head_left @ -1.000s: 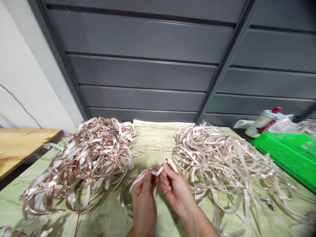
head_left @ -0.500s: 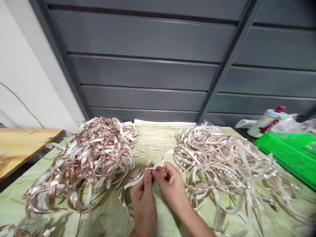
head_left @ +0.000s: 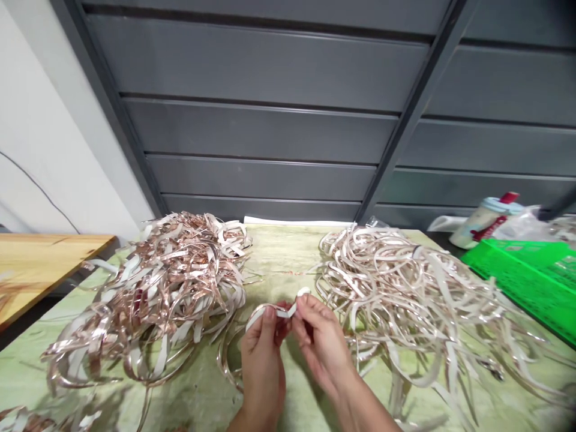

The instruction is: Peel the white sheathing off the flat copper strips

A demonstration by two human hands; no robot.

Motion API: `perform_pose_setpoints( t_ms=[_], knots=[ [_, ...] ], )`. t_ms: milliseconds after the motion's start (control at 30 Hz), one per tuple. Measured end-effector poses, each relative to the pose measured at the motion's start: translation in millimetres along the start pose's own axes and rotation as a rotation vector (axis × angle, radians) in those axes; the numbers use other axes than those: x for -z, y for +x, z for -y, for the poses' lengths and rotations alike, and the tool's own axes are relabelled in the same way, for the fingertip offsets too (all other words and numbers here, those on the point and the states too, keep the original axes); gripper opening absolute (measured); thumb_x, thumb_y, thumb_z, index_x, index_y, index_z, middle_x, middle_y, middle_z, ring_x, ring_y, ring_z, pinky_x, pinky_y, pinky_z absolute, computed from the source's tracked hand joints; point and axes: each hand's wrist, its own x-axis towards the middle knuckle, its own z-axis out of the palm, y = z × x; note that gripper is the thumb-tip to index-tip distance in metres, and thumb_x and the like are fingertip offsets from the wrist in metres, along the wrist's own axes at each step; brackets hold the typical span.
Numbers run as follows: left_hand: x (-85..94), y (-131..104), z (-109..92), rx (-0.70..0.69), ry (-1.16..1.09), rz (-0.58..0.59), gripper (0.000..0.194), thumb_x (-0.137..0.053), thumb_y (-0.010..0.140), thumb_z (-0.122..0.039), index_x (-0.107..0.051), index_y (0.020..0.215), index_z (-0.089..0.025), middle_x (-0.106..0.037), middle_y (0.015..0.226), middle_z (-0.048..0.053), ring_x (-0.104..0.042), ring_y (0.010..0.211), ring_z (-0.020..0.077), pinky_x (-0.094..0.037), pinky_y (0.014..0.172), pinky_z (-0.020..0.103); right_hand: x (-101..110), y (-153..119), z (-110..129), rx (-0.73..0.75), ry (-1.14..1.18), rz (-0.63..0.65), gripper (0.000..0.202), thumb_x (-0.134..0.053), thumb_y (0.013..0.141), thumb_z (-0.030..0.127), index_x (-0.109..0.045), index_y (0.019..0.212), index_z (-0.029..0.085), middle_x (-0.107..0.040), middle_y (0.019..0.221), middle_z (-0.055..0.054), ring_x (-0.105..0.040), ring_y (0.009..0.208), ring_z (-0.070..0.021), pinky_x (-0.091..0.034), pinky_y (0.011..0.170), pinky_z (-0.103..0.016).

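A narrow strip [head_left: 257, 314], white on one face and shiny rose gold on the other, runs between my two hands. My left hand [head_left: 262, 354] pinches it between thumb and fingers, and a loop of it curves off to the left. My right hand [head_left: 321, 336] grips the strip near its white end, which sticks up above the fingertips. Between the two hands the strip bends in a shallow V. To the left lies a tangled heap of rose-gold and white strips [head_left: 180, 282]; on the right spreads another heap of looped, paler strips [head_left: 387, 288].
A bright green plastic basket [head_left: 517, 276] stands at the right edge, with a lidded cup [head_left: 483, 222] and clear plastic behind it. A wooden board [head_left: 49, 258] is at the left. Grey panels [head_left: 270, 132] rise behind the pale green table [head_left: 279, 252].
My right hand has shifted slightly right and turned, drawing the strip's end a little away from my left hand. The strip between them is now straighter, with a bend. The heaps look unchanged.
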Motion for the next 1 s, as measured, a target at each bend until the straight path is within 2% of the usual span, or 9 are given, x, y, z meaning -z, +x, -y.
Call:
perform_pose_setpoints(
  t_ms=[133, 300, 367, 533, 633, 733, 800, 900, 1000],
  knots=[
    [-1.1, -1.2, -0.4, 0.078, -0.12, 0.013, 0.023, -0.08, 0.071, -0.035, -0.076, 0.08, -0.014, -0.074, 0.083, 0.007, -0.068, 0.074, 0.014, -0.055, 0.069, 0.022, 2.8, 2.8, 5.1, -0.096, 0.224, 0.0, 0.036, -0.084, 0.065, 0.026, -0.05, 0.061, 0.016, -0.041, 0.051, 0.008, -0.023, 0.04, -0.0018, -0.015, 0.037, -0.015],
    [3.6, -3.4, 4.7, 0.009, 0.032, 0.13, 0.021, -0.08, 0.071, -0.034, -0.075, 0.078, -0.015, -0.073, 0.08, 0.006, -0.067, 0.08, 0.017, -0.053, 0.08, 0.028, -4.0, -5.2, 2.3, 0.03, 0.099, 0.014, 0.028, -0.075, 0.08, 0.026, -0.055, 0.064, 0.015, -0.047, 0.052, 0.005, -0.031, 0.041, -0.0026, -0.022, 0.039, -0.014],
    [4.6, -3.5, 5.9, 0.014, 0.11, 0.125, 0.021, -0.081, 0.07, -0.034, -0.076, 0.077, -0.015, -0.073, 0.077, 0.006, -0.068, 0.079, 0.0182, -0.053, 0.08, 0.029, -3.8, -6.7, 0.7, 0.025, 0.095, 0.043, 0.026, -0.074, 0.082, 0.025, -0.057, 0.065, 0.014, -0.047, 0.051, 0.005, -0.032, 0.041, -0.0024, -0.025, 0.04, -0.013],
    [3.5, -1.1, 5.7, 0.083, 0.035, 0.062, 0.024, -0.083, 0.067, -0.033, -0.079, 0.081, -0.015, -0.076, 0.082, 0.008, -0.067, 0.072, 0.0142, -0.053, 0.066, 0.022, 9.1, 2.1, 7.0, -0.19, 0.393, 0.068, 0.024, -0.077, 0.074, 0.015, -0.055, 0.065, 0.014, -0.047, 0.054, 0.006, -0.032, 0.038, -0.0008, -0.025, 0.033, -0.01],
    [3.6, 1.7, 3.7, 0.058, 0.011, 0.005, 0.022, -0.084, 0.066, -0.032, -0.078, 0.077, -0.015, -0.075, 0.083, 0.006, -0.063, 0.066, 0.0096, -0.053, 0.063, 0.018, 17.7, 7.7, 17.6, -0.314, 0.495, 0.056, 0.015, -0.073, 0.072, 0.004, -0.06, 0.074, 0.011, -0.057, 0.062, 0.0, -0.051, 0.048, -0.0042, -0.039, 0.039, -0.008],
    [5.4, 6.4, -0.4, -0.039, 0.02, -0.082, 0.022, -0.084, 0.066, -0.034, -0.077, 0.077, -0.016, -0.075, 0.085, 0.004, -0.063, 0.067, 0.0085, -0.053, 0.066, 0.017, 24.7, 9.3, 27.8, -0.333, 0.406, 0.028, 0.025, -0.069, 0.067, -0.006, -0.065, 0.089, 0.006, -0.071, 0.093, -0.015, -0.067, 0.077, -0.0128, -0.053, 0.058, -0.014],
    [6.7, 9.7, -2.8, -0.09, 0.019, -0.126, 0.022, -0.084, 0.067, -0.034, -0.077, 0.078, -0.016, -0.075, 0.087, 0.004, -0.065, 0.071, 0.0089, -0.054, 0.068, 0.017, 28.2, 8.9, 30.2, -0.276, 0.285, -0.005, 0.034, -0.071, 0.064, -0.007, -0.066, 0.095, 0.006, -0.07, 0.105, -0.019, -0.068, 0.08, -0.015, -0.054, 0.061, -0.017],
    [6.8, 11.4, -3.4, -0.095, 0.036, -0.118, 0.023, -0.082, 0.07, -0.035, -0.078, 0.082, -0.017, -0.076, 0.094, 0.005, -0.067, 0.078, 0.0112, -0.055, 0.075, 0.021, 27.6, 6.7, 23.0, -0.103, 0.045, -0.097, 0.03, -0.079, 0.066, 0.005, -0.067, 0.093, 0.011, -0.071, 0.082, -0.007, -0.06, 0.058, -0.0098, -0.045, 0.048, -0.016],
    [5.9, 8.4, 0.1, -0.084, 0.077, -0.093, 0.023, -0.079, 0.073, -0.037, -0.078, 0.083, -0.017, -0.076, 0.1, 0.007, -0.068, 0.084, 0.0141, -0.055, 0.081, 0.025, 19.0, 3.3, 7.5, 0.03, -0.277, -0.071, 0.019, -0.079, 0.075, 0.025, -0.064, 0.082, 0.015, -0.056, 0.055, 0.005, -0.043, 0.046, -0.0063, -0.031, 0.042, -0.016]
  ],
)
